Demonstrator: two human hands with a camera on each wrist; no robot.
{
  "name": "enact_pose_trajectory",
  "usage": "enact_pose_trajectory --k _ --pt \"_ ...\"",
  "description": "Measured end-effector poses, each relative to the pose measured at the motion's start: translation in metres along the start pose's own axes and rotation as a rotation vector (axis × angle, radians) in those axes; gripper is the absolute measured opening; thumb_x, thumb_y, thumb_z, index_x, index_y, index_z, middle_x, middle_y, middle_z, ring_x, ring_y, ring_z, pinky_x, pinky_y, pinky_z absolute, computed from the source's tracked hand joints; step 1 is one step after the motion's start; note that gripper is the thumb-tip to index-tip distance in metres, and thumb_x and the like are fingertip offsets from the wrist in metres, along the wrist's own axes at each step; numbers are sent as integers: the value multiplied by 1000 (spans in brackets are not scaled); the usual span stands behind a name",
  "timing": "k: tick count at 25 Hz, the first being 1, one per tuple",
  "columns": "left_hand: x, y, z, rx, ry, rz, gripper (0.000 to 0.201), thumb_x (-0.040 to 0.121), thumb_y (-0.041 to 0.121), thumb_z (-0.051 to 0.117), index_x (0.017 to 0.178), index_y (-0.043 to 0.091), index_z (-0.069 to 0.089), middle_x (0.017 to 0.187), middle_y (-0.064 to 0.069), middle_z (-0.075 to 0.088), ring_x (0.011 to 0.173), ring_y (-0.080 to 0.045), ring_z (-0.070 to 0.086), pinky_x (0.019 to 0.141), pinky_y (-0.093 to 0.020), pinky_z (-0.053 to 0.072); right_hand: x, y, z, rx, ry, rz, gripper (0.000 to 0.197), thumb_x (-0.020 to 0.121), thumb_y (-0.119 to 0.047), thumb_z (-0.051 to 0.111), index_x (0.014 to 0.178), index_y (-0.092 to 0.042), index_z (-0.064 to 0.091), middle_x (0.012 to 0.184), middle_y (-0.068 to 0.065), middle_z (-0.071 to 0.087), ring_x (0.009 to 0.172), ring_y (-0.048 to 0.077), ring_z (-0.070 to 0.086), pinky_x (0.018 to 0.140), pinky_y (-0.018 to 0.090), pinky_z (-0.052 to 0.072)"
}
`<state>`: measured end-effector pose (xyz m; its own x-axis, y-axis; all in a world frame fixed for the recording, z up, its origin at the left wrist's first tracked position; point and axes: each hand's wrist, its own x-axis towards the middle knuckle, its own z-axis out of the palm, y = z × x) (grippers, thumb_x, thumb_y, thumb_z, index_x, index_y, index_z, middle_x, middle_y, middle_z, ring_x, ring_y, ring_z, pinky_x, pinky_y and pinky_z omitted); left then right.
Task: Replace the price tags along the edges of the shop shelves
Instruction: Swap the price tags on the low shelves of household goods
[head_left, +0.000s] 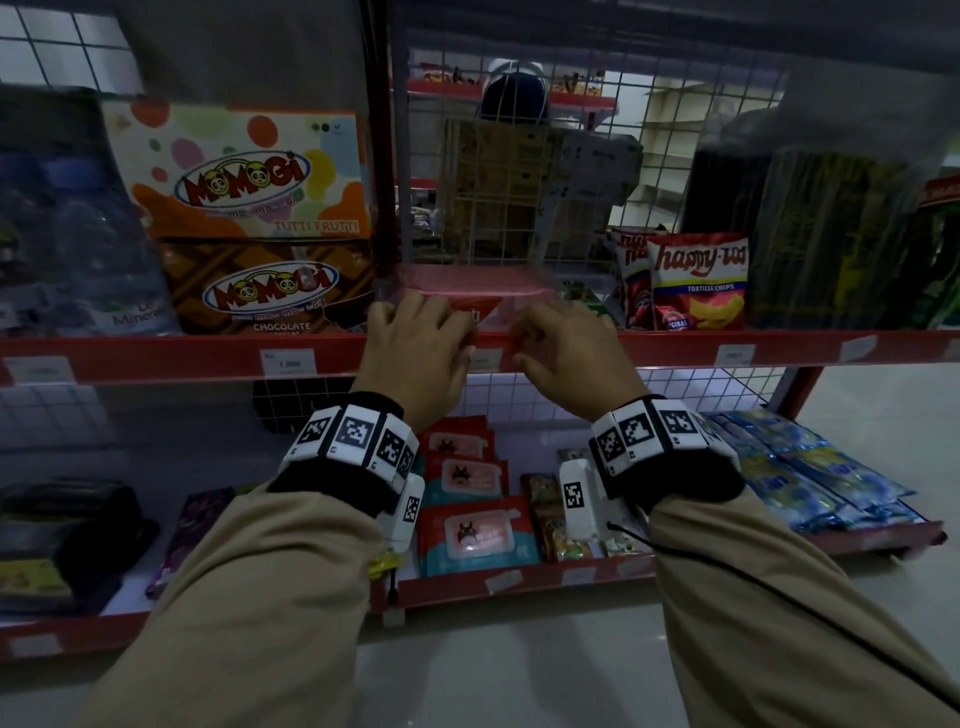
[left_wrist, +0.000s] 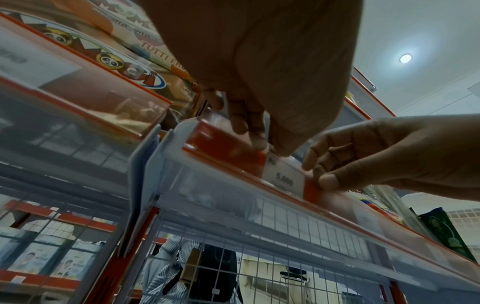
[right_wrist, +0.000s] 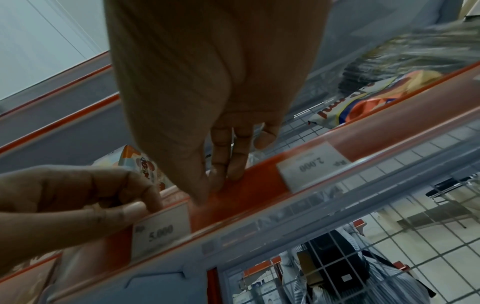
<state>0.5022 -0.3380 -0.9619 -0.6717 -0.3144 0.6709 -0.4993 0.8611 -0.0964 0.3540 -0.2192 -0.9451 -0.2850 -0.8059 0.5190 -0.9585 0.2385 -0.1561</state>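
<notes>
Both the left hand (head_left: 415, 348) and right hand (head_left: 566, 353) press curled fingers (left_wrist: 255, 142) on the shelf edge (head_left: 675, 348), flanking the 5.000 price tag (left_wrist: 284, 179).

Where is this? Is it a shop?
Yes, it looks like a small shop. Red shelves hold snacks such as Momogi boxes and a tortilla chips bag, and small price tags, one reading 5.000, sit along the shelf edge.

From the head view our left hand (head_left: 415, 353) and right hand (head_left: 566, 353) hide most of the price tag (head_left: 485, 358). Its small print below "5.000" (right_wrist: 161, 233) blurs. The water bottles (head_left: 78, 260) at far left are smeared.
</notes>
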Motion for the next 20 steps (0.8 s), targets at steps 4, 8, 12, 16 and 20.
enact_pose_trajectory --k 4,8,12,16,20 --pt "7 23 5 11 -3 42 25 88 36 51 107 22 60 110 -1 53 106 -25 43 87 -40 27 -10 21 -10 -116 13 32 19 81 -27 62 100 -25 59 111 -4 60 109 25 43 91 44 32" --pt "13 56 17 -15 -32 92 34 89 38 51 119 21 57 114 -3 52 109 -27 43 89 -40 29 -17 46 -15 -77 34 38 20 81 -17 64 101 -19 61 108 2 61 104 27 45 85 37 36" --pt "16 73 23 -48 7 69 37 87 33 56 121 20 58 112 -5 54 110 -29 44 87 -39 29 -16 57 -13 -49 73 -19 22 80 -11 66 102 -12 62 106 7 61 99 28 47 77 28 32" --pt "20 76 26 -81 38 47 29 85 31 58 111 18 61 105 -6 56 103 -29 47 86 -41 31 -18 67 -15 -50 97 -35 23 80 -13 69 102 -11 61 105 8 60 98 29 50 76 30 34" --pt "23 82 29 -80 46 14 27 86 31 57 111 21 61 101 -5 52 100 -28 46 86 -41 31 -20 75 -19 -135 86 -13 24 79 -15 71 102 -12 62 105 8 60 98 29 51 78 32 36"
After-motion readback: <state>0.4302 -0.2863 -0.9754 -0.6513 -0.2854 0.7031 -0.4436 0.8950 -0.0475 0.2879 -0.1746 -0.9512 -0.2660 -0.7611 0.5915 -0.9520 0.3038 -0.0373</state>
